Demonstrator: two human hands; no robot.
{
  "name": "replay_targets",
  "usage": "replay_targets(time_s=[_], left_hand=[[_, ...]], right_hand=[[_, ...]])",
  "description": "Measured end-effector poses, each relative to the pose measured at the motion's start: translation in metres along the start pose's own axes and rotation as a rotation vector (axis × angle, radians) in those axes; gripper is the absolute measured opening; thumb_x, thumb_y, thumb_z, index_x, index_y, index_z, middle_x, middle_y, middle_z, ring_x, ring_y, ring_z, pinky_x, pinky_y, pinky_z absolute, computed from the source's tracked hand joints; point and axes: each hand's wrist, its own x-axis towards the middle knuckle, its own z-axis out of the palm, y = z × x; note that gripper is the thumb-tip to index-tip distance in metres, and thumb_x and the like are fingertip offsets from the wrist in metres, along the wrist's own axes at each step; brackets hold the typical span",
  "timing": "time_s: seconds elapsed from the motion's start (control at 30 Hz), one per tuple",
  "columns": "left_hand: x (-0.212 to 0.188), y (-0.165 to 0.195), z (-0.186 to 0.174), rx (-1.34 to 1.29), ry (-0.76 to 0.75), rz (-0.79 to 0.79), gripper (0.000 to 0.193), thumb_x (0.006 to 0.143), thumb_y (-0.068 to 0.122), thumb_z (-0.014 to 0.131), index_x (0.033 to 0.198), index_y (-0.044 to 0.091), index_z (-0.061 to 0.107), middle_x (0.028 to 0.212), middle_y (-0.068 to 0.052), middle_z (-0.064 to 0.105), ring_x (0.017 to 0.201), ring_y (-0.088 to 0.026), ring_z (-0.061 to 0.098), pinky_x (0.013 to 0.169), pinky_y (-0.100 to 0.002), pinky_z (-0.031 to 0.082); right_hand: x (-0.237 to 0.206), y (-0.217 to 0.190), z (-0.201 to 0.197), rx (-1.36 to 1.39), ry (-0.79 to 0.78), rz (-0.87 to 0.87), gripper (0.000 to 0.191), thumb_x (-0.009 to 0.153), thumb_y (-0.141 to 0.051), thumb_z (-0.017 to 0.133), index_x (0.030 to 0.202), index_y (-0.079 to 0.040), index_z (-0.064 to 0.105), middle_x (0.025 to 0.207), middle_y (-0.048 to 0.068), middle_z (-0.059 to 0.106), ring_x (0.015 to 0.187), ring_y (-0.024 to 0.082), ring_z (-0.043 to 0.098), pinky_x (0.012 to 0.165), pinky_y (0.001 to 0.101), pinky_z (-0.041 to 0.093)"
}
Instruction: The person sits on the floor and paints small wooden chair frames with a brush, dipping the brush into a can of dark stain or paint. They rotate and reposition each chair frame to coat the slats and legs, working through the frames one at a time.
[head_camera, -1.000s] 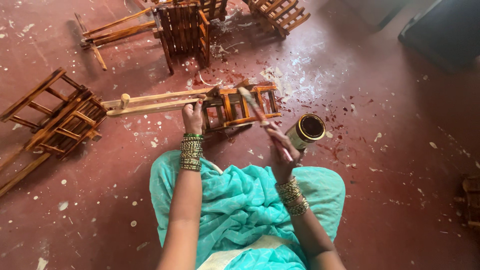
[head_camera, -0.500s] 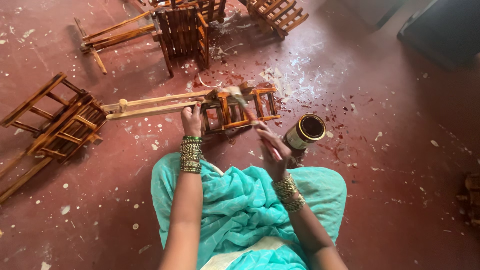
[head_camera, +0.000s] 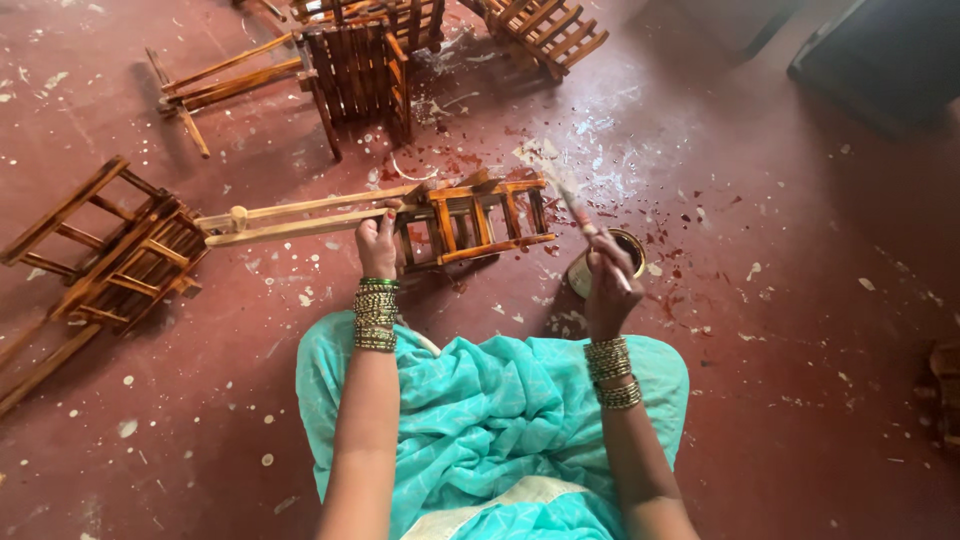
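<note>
A small wooden cart frame (head_camera: 470, 218) with two long pale handles lies on the red floor in front of me. My left hand (head_camera: 378, 245) grips it where the handles meet the slatted body. My right hand (head_camera: 608, 288) holds a paintbrush (head_camera: 560, 185) raised, bristles up and pointing away, to the right of the frame. Under that hand sits a small round tin (head_camera: 630, 248) of varnish, partly hidden by my fingers. Bangles ring both wrists, and turquoise cloth covers my lap.
Several more wooden cart frames lie about: one at the left (head_camera: 110, 265), one at the top centre (head_camera: 355, 75), another at the top right (head_camera: 545, 30). A dark mat (head_camera: 880, 60) lies at the far right. Paint flecks dot the red floor.
My right hand has lifted the brush from the frame's top slats and swung it right, above the tin. My left hand stays on the frame.
</note>
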Motion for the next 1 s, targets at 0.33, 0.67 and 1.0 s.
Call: replay_targets(time_s=[0.33, 0.67, 1.0], left_hand=[[-0.001, 0.011, -0.006, -0.213, -0.093, 0.020, 0.014, 0.104, 0.007, 0.063, 0.108, -0.003, 0.071, 0.109, -0.002, 0.071, 0.097, -0.005, 0.062, 0.088, -0.021, 0.049], [0.000, 0.002, -0.004, -0.251, -0.057, -0.009, 0.014, 0.103, 0.007, 0.062, 0.109, -0.001, 0.071, 0.107, -0.001, 0.073, 0.093, -0.004, 0.062, 0.083, -0.019, 0.048], [0.005, -0.006, -0.001, -0.082, 0.124, -0.096, 0.038, 0.101, 0.017, 0.072, 0.070, 0.006, 0.052, 0.068, 0.010, 0.045, 0.062, -0.003, 0.034, 0.052, -0.027, 0.029]], right_hand=[[-0.054, -0.069, 0.018, 0.099, -0.292, 0.010, 0.024, 0.096, 0.006, 0.065, 0.119, 0.003, 0.068, 0.131, 0.018, 0.070, 0.125, 0.026, 0.068, 0.109, 0.0341, 0.051], [-0.055, -0.094, 0.000, 0.177, -0.606, -0.176, 0.029, 0.093, 0.005, 0.071, 0.120, 0.001, 0.067, 0.135, 0.022, 0.067, 0.131, 0.036, 0.064, 0.109, 0.0397, 0.054], [-0.053, -0.046, -0.036, -0.042, -0.504, -0.244, 0.024, 0.093, 0.005, 0.070, 0.117, 0.001, 0.068, 0.131, 0.022, 0.068, 0.125, 0.035, 0.067, 0.106, 0.0418, 0.056]])
